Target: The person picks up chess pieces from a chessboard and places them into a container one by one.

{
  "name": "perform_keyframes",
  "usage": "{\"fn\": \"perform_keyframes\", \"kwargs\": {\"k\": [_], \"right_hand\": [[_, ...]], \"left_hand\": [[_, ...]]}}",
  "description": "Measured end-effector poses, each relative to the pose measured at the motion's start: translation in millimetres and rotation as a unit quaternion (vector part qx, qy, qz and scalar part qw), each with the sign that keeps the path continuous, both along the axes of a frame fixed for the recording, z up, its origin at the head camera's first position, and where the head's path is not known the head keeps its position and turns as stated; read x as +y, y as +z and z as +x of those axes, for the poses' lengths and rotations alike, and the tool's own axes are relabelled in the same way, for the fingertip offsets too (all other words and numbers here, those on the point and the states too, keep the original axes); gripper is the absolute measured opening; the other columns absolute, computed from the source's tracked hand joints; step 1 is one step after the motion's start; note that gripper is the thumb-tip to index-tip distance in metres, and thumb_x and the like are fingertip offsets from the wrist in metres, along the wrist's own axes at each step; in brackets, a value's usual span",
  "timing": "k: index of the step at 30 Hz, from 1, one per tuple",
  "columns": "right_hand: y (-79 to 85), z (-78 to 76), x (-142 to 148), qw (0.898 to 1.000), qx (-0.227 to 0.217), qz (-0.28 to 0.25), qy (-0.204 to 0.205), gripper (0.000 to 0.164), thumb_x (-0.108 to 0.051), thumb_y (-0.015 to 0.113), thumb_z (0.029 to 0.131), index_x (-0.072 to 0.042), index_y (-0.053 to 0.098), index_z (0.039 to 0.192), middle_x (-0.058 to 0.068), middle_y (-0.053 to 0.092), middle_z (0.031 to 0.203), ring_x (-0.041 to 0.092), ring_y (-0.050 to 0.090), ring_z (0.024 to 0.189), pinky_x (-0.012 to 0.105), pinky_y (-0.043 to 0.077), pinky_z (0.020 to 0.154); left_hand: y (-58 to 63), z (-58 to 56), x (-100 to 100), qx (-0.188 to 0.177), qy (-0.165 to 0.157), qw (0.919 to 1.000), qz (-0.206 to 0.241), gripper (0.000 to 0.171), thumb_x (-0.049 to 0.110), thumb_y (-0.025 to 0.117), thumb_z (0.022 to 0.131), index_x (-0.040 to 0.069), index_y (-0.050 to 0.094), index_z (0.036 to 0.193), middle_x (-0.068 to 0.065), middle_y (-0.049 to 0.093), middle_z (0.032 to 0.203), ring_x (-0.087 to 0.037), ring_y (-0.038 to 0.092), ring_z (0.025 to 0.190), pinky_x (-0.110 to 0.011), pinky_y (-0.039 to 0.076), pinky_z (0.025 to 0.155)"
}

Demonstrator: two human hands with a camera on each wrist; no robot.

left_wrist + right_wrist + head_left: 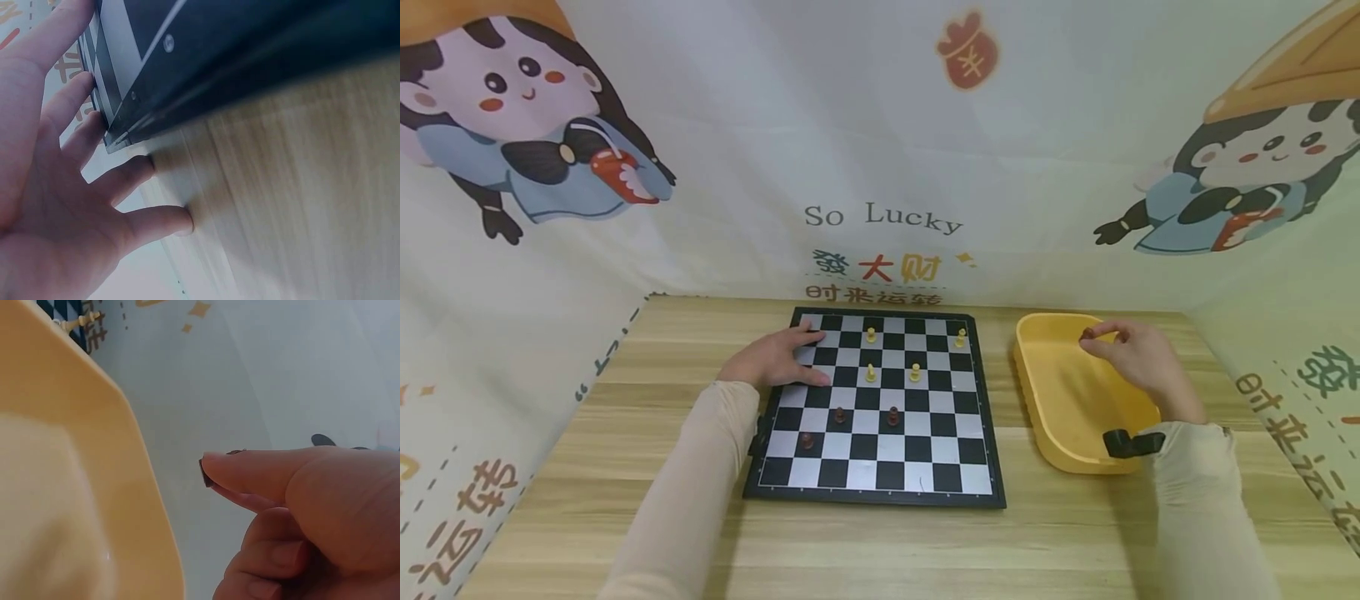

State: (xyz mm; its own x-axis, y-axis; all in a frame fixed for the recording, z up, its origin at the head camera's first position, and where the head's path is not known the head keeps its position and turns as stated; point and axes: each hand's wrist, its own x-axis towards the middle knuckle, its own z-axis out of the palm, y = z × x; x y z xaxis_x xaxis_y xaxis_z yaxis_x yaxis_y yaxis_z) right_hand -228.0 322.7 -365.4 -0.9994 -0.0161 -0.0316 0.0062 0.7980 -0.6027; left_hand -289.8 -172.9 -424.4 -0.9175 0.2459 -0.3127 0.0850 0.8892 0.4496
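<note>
A black-and-white chessboard [904, 446] lies on the table. My left hand [777, 358] rests at its upper left edge with fingers spread. In the left wrist view, two fingertips of that hand [69, 200] touch the wood beside the board. Several cream-yellow chess pieces [915, 372] stand on the far half; three dark red-brown ones [892, 416] are on the near half. Above a yellow plastic tray [1056, 400], my right hand [1138, 354] pinches a small dark red-brown chess piece [205, 473] between thumb and finger. Most of that piece is hidden by the thumb.
The wooden table [880, 550] meets a printed cloth backdrop [880, 150] at the back and both sides. A black clasp or camera mount [1131, 443] sits at the right cuff, over the tray's near edge. A strip of table separates board and tray.
</note>
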Motion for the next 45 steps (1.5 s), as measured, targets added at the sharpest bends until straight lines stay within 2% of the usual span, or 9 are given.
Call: {"fn": "perform_keyframes", "kwargs": {"k": [7, 15, 22, 25, 30, 35, 37, 42, 45], "right_hand": [[-3.2, -12.8, 1.0, 1.000, -0.018, -0.006, 0.010, 0.044, -0.034, 0.062, 0.102, 0.003, 0.065, 0.125, 0.030, 0.053, 0.144, 0.042, 0.051, 0.116, 0.032, 0.043, 0.078], [-9.7, -25.3, -3.0, 0.999, -0.030, -0.022, 0.015, 0.042, -0.032, 0.061, 0.102, 0.003, 0.064, 0.126, 0.031, 0.052, 0.147, 0.050, 0.044, 0.134, 0.055, 0.047, 0.099], [-19.4, -35.2, -4.1, 0.997, -0.043, -0.058, 0.009, 0.040, -0.029, 0.062, 0.101, 0.004, 0.064, 0.125, 0.028, 0.052, 0.147, 0.050, 0.039, 0.140, 0.060, 0.043, 0.107], [-24.4, -38.3, -3.5, 0.996, -0.051, -0.066, 0.010, 0.041, -0.029, 0.062, 0.102, 0.003, 0.064, 0.126, 0.027, 0.052, 0.147, 0.047, 0.042, 0.135, 0.054, 0.046, 0.101], [-29.8, -41.9, -2.6, 0.996, -0.059, -0.063, 0.013, 0.041, -0.029, 0.062, 0.102, 0.002, 0.064, 0.127, 0.023, 0.057, 0.140, 0.030, 0.053, 0.111, 0.033, 0.045, 0.085], [-34.8, -45.7, -0.8, 0.995, -0.069, -0.074, 0.010, 0.039, -0.026, 0.066, 0.099, 0.003, 0.066, 0.124, 0.006, 0.067, 0.110, 0.014, 0.048, 0.081, 0.026, 0.042, 0.064], [-38.0, -46.9, 0.2, 0.995, -0.072, -0.073, 0.008, 0.039, -0.026, 0.068, 0.098, 0.003, 0.066, 0.124, 0.005, 0.068, 0.109, 0.013, 0.047, 0.079, 0.025, 0.042, 0.061], [-46.0, -48.8, 2.6, 0.995, -0.073, -0.060, 0.006, 0.043, -0.030, 0.066, 0.099, 0.003, 0.064, 0.127, 0.024, 0.059, 0.136, 0.021, 0.053, 0.096, 0.025, 0.045, 0.071], [-49.8, -49.9, 2.7, 0.996, -0.074, -0.058, 0.004, 0.044, -0.029, 0.066, 0.099, 0.004, 0.062, 0.128, 0.027, 0.055, 0.140, 0.022, 0.053, 0.098, 0.024, 0.045, 0.073]], "left_hand": [[-2.6, -2.0, 0.0, 0.000, 0.002, 1.0000, 0.003, 0.096, 0.057, 0.080, 0.081, 0.024, 0.036, 0.160, -0.004, 0.012, 0.174, -0.038, 0.014, 0.160, -0.058, 0.023, 0.128], [-4.9, -3.6, -0.8, 0.003, 0.000, 1.0000, 0.000, 0.096, 0.057, 0.081, 0.080, 0.023, 0.037, 0.159, -0.004, 0.013, 0.174, -0.038, 0.015, 0.160, -0.057, 0.024, 0.128], [-4.6, -2.8, -1.3, 0.002, 0.000, 1.0000, 0.002, 0.097, 0.058, 0.080, 0.081, 0.023, 0.036, 0.160, -0.004, 0.012, 0.174, -0.039, 0.015, 0.160, -0.058, 0.024, 0.127], [-4.2, -2.8, -1.5, 0.000, 0.000, 1.0000, 0.002, 0.096, 0.057, 0.080, 0.081, 0.023, 0.035, 0.160, -0.004, 0.011, 0.174, -0.039, 0.014, 0.160, -0.059, 0.024, 0.127], [-3.7, -2.0, -1.6, -0.001, -0.001, 1.0000, 0.001, 0.096, 0.057, 0.079, 0.082, 0.023, 0.035, 0.160, -0.004, 0.010, 0.174, -0.038, 0.014, 0.160, -0.058, 0.023, 0.128], [-4.0, -2.4, -2.3, -0.002, -0.001, 1.0000, -0.001, 0.096, 0.058, 0.079, 0.082, 0.024, 0.035, 0.160, -0.004, 0.010, 0.174, -0.038, 0.013, 0.160, -0.058, 0.023, 0.128], [-4.4, -2.7, -2.5, -0.002, -0.001, 1.0000, -0.001, 0.097, 0.058, 0.079, 0.082, 0.024, 0.035, 0.160, -0.004, 0.010, 0.174, -0.038, 0.013, 0.160, -0.058, 0.023, 0.128], [-4.6, -2.8, -2.3, 0.001, -0.001, 1.0000, -0.001, 0.097, 0.059, 0.079, 0.081, 0.024, 0.035, 0.160, -0.004, 0.010, 0.174, -0.038, 0.014, 0.160, -0.058, 0.023, 0.128], [-4.0, -2.4, -1.9, -0.001, 0.000, 1.0000, 0.001, 0.097, 0.057, 0.080, 0.081, 0.024, 0.035, 0.160, -0.004, 0.010, 0.174, -0.038, 0.014, 0.160, -0.058, 0.023, 0.128]]}}
